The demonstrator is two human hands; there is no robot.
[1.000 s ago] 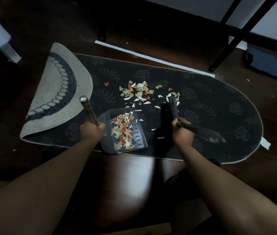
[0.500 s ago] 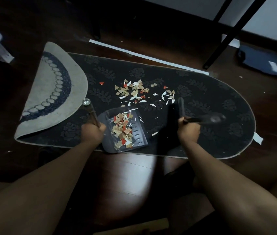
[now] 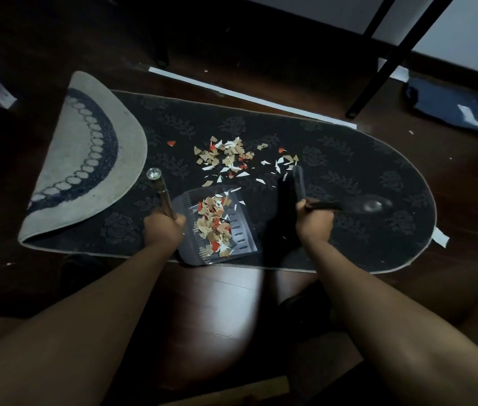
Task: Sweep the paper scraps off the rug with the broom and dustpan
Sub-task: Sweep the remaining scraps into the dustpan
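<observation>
The left hand point(image 3: 163, 231) grips the metal handle of the grey plastic dustpan point(image 3: 217, 228), lying half-filled on the dark patterned oval rug point(image 3: 349, 177); the right hand point(image 3: 315, 222) grips the black short-handled broom point(image 3: 293, 191) beside the loose paper scraps point(image 3: 232, 156). A hard flick could scatter scraps past the pan, or a tilted pan spill its load
</observation>
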